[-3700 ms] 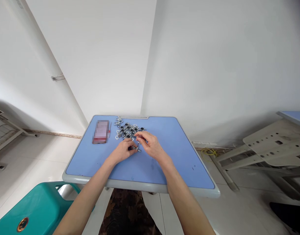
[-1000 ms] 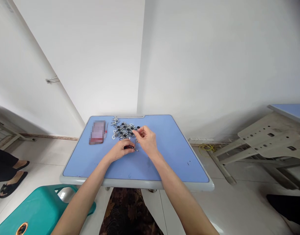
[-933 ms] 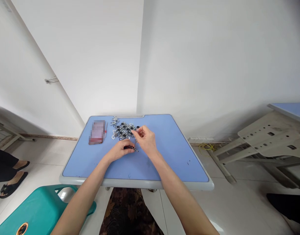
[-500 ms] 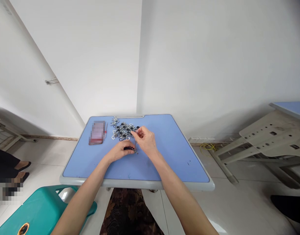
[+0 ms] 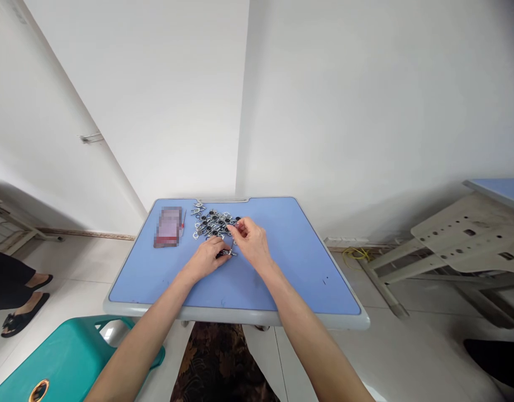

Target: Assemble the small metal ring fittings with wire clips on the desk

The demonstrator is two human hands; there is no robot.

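Observation:
My left hand (image 5: 205,259) is closed around a small silver metal part (image 5: 228,253), held low over the blue table top; the fingers hide much of it. Pinched in my right hand (image 5: 251,239) is a slim screwdriver (image 5: 232,244), its thin shaft pointing down to that metal part. Whether the tip sits in a screw is too small to tell. Just beyond both hands lies a loose pile of silver metal parts with black round pieces (image 5: 215,223).
Left of the pile, a reddish flat item (image 5: 168,226), blurred out, lies beside a thin tool with a red band (image 5: 182,224). A green stool (image 5: 68,352) stands at lower left, near a person's feet (image 5: 31,307). Another desk (image 5: 450,229) is at right.
The metal part in my left hand has tilted slightly and sits a little higher. My right hand keeps the screwdriver over it, almost unmoved. The view has shifted slightly.

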